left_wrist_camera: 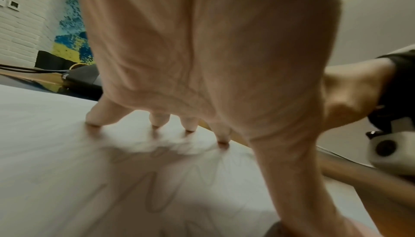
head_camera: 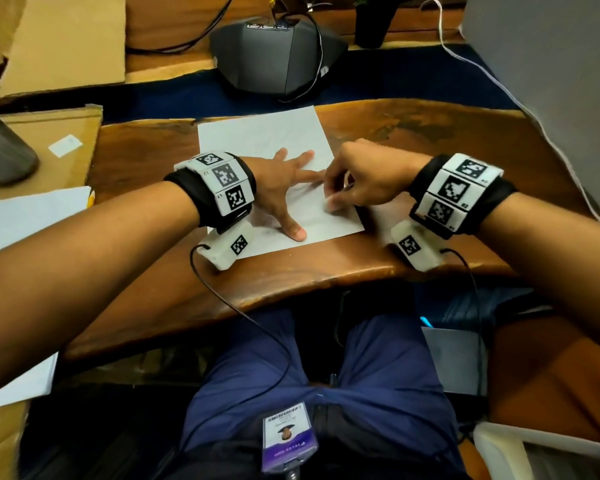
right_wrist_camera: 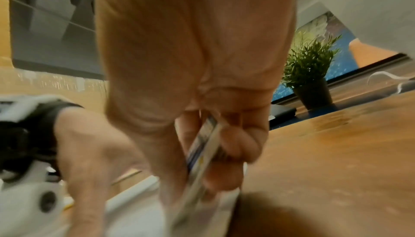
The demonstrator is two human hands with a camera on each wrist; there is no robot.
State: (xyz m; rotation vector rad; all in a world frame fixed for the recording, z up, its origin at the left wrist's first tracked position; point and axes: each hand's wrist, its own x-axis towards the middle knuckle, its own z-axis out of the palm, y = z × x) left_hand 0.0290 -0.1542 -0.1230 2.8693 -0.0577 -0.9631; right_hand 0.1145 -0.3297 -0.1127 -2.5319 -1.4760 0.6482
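A white sheet of paper (head_camera: 257, 133) lies on the wooden table (head_camera: 430, 133); faint pencil scribbles (left_wrist_camera: 157, 196) show on it in the left wrist view. My left hand (head_camera: 291, 188) lies flat on the sheet with its fingers spread, the fingertips (left_wrist_camera: 157, 121) pressing the paper down. My right hand (head_camera: 331, 195) is curled over the sheet's right part, just beside the left fingers. It pinches a small white eraser (right_wrist_camera: 202, 153) with a blue and yellow sleeve, whose lower end touches the paper. Both wrists wear bands with black-and-white markers.
A dark grey conference speaker (head_camera: 274, 57) with cables sits behind the sheet. Cardboard boxes (head_camera: 66, 46) and loose white sheets (head_camera: 25, 216) lie at the left, beside a grey cylinder (head_camera: 0, 147). A potted plant (right_wrist_camera: 310, 74) stands far right. The table's front edge (head_camera: 291, 289) is close.
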